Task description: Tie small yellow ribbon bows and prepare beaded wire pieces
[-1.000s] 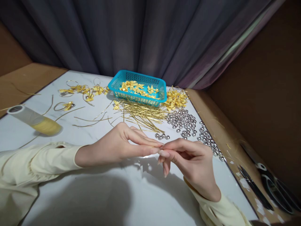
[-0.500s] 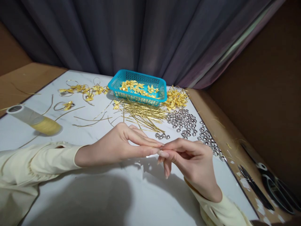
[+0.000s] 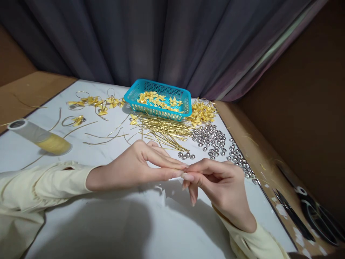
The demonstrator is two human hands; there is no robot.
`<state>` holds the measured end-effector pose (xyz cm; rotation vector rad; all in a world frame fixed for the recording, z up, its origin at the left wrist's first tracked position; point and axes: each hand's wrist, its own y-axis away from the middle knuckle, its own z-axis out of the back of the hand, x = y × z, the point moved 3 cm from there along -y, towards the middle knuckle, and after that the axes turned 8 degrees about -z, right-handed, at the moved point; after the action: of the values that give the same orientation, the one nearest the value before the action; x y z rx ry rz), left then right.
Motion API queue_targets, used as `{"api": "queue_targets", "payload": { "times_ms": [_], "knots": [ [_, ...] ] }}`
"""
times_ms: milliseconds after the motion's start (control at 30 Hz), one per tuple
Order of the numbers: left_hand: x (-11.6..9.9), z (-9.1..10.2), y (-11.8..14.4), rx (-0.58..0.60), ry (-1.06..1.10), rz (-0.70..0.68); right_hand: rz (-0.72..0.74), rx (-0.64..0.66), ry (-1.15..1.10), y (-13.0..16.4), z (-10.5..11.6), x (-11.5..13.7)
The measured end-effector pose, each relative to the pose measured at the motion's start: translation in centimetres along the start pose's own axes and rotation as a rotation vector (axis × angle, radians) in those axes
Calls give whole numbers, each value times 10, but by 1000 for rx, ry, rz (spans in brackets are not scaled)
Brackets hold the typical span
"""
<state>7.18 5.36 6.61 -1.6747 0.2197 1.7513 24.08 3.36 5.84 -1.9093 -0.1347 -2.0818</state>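
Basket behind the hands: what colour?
Turquoise blue, with a lattice of small holes in its walls. The head view, the only one, shows it clearly.

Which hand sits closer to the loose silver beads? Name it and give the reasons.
Right. The right hand lies just in front of the small cluster of silver beads, with the bigger pile beyond it. The left hand sits further left, its fingertips meeting the right hand's, and would have to cross over.

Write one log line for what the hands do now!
left hand | fingertips meet right hand | above white marble table | held item hidden
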Motion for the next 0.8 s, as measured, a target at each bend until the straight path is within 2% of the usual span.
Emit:
{"api": "queue_targets", "payload": {
  "times_ms": [267,367,467,600,800],
  "knots": [
    [1,0,0,14,15,11,-32,41,-82,0,1,-2],
    [2,4,0,15,44,103,-41,44,-126,-1,6,-1],
    [4,7,-1,-13,80,222,-38,-13,-140,-1,13,3],
    [3,8,-1,-31,86,299,-15,-65,-96,1,13,8],
    [-1,5,1,-27,33,307,41,-79,29,5,10,10]
  ]
}}
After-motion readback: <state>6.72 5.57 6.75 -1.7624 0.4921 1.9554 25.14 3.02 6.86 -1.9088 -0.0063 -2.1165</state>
